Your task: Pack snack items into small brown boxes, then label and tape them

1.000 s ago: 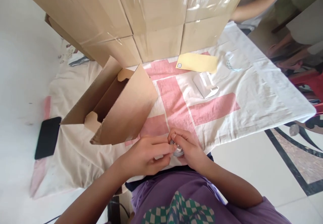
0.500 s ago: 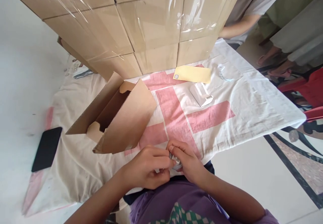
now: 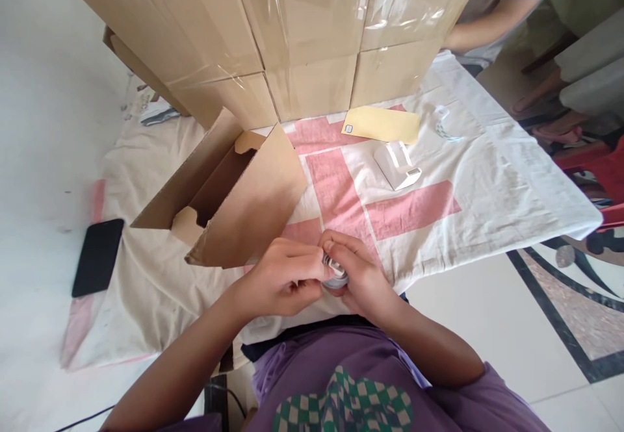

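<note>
Both hands meet at one small round thing [image 3: 335, 280] in the head view, close in front of the purple shirt [image 3: 370, 367] and above the near edge of the cloth [image 3: 424, 247]. Right hand [image 3: 368, 279] has the better hold — fingers curled around its far and right sides, thumb along the top, grip narrow. Left hand [image 3: 285, 279] comes in from the left, fingers bent and nearly closed, fingertips touching the left edge; can't tell if they pinch it or only press on it. So the thing sits between the two, right hand nearer and wrapped on it, left only at the rim. Looks silvery grey with ringed edges; no clear long axis, and the fingers hide too much to say what it is. Open box [image 3: 253, 204] stands just beyond the left hand, its long side slanting away to the right. White box [image 3: 394, 167] lies well beyond the right hand, yellow card [image 3: 383, 125] just behind it — neither touched. Phone [image 3: 98, 256] lies far left; taped stack [image 3: 312, 36] fills the back, another person's arm [image 3: 487, 26] at its right.
</note>
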A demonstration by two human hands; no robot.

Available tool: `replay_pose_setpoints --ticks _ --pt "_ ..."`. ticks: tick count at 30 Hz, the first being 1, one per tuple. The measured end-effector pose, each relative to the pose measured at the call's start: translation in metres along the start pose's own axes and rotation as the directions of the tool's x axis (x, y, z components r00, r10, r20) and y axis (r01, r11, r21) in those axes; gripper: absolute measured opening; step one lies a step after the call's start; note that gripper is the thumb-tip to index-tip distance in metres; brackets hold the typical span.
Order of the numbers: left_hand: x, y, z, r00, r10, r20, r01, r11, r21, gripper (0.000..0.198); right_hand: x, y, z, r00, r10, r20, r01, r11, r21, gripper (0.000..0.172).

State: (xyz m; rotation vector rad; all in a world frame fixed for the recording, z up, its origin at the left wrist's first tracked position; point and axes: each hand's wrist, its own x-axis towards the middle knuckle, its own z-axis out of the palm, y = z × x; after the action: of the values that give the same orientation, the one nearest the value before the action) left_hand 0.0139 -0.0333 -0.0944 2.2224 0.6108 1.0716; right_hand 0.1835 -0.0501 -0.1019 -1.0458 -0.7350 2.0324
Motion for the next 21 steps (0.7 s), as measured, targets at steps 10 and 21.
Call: replay_pose_setpoints --ticks 10,21 --pt "-0.004 0.030 0.005 0.953 -0.160 -0.256 0.155 0.987 -0.038 0.035 -0.007 -0.021 0.015 0.986 -0.151 0.072 0.140 0.981 0.136 0.028" --pt "-0.003 0.060 0.014 0.869 -0.215 -0.446 0.327 0.926 0.190 0.021 -0.010 -0.026 0.027 0.934 -0.333 -0.127 0.316 0.939 -0.133 0.029"
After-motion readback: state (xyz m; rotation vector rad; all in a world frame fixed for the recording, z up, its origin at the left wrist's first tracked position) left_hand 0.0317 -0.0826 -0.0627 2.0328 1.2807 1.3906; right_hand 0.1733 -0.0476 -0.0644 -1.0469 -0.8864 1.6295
